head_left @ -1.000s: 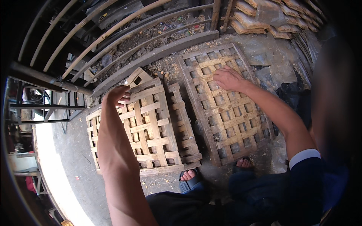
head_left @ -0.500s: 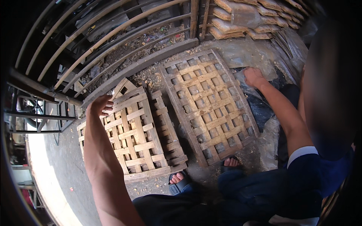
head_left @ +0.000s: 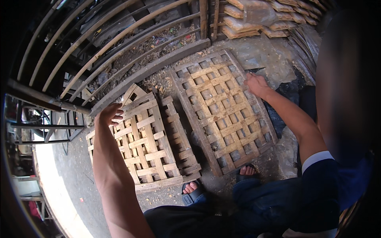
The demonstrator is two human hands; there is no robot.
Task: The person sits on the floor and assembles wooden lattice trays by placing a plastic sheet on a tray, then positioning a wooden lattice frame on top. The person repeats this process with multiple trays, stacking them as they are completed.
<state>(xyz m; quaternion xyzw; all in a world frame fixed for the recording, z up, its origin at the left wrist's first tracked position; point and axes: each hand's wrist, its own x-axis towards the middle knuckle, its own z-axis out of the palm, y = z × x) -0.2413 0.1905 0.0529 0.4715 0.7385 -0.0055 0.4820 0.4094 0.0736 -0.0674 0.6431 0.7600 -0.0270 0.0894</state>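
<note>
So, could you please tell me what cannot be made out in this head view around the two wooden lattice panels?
- Left hand: its palm faces the small pale wooden lattice panel, so any grip is hidden.
- Right hand: fingertips on the edge of the large square wooden lattice panel; whether they curl under cannot be told.
- Stacked tan sacks: cut off by the top edge.
- Right side: a dark blurred shape hides whatever is behind it.

Outdoor work yard of a rough woodworking or lattice-making site. Woven wooden lattice panels [head_left: 224, 111] lie flat on a dirty concrete floor [head_left: 75, 174]. Behind the panels: curved metal bars [head_left: 99, 43], debris, and stacked filled sacks [head_left: 254, 18].
</note>
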